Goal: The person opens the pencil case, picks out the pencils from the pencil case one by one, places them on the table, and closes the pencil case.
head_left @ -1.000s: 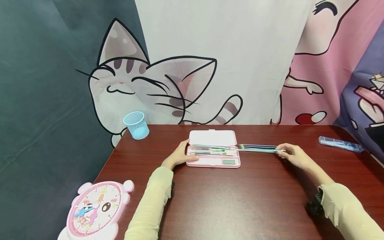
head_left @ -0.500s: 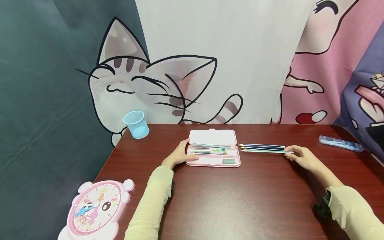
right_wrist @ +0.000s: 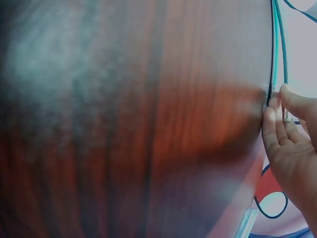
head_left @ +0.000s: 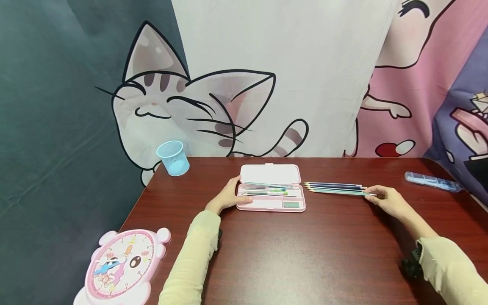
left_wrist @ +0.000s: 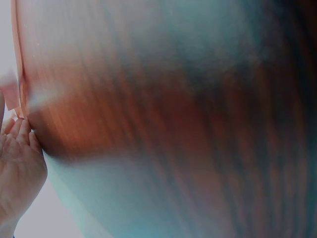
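Note:
An open pink pencil case lies in the middle of the table, lid back, several pens and pencils inside. My left hand grips its left end, thumb over the front part, fingers at the back. A small green block sits in the case's front right compartment. Right of the case several pencils lie side by side, points toward it. My right hand pinches the end of the nearest one, a teal pencil. In the right wrist view thumb and fingers close on a teal pencil.
A light blue mesh cup stands at the back left corner. At the front left lies a pink clock shaped like an animal. A clear blue case rests far right. Cartoon cloth hangs behind the table.
My right hand has moved to the right with the teal pencil, which has left the case's edge and now lies beside the other pencils. The left hand stays put.

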`<state>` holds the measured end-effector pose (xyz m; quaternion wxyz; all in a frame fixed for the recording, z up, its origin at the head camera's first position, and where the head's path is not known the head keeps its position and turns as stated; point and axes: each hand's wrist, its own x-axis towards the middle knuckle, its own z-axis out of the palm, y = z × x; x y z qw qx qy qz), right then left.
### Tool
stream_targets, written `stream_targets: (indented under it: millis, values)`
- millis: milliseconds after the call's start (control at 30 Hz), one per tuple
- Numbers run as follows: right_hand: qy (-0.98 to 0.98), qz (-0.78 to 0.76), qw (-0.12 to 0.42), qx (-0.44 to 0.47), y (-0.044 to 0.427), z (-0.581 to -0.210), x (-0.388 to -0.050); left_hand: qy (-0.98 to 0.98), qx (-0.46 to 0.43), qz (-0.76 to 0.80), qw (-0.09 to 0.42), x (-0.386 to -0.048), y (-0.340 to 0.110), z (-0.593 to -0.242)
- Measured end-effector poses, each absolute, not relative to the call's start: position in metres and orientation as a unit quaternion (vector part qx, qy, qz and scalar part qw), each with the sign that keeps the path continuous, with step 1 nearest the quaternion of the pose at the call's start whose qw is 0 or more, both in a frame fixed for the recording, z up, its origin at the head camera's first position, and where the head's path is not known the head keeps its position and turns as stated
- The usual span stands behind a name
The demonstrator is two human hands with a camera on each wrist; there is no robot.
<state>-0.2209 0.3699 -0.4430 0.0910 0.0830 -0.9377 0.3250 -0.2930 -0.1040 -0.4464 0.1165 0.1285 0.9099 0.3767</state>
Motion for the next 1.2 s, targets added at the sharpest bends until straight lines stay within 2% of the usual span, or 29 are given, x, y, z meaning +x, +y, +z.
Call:
stream_targets:
  millis: [200, 500, 867, 1200]
  values:
    - [-0.943, 0.31, 0.105, 0.058, 0.368, -0.443, -0.221, 0.912, 0.125, 0.373, 0.12, -0.293, -0.104, -0.446]
    - [-0.957, 0.279, 0.074, 0.026, 0.361, -0.441, -0.225, 0.91, 0.123, 0.377, 0.122, -0.292, -0.105, -0.446]
    - [-0.95, 0.295, 0.097, 0.008, 0.355, -0.441, -0.226, 0.91, 0.13, 0.375, 0.116, -0.294, -0.105, -0.448]
    - [-0.932, 0.354, 0.07, 0.027, 0.317, -0.422, -0.242, 0.912, 0.131, 0.372, 0.116, -0.295, -0.105, -0.449]
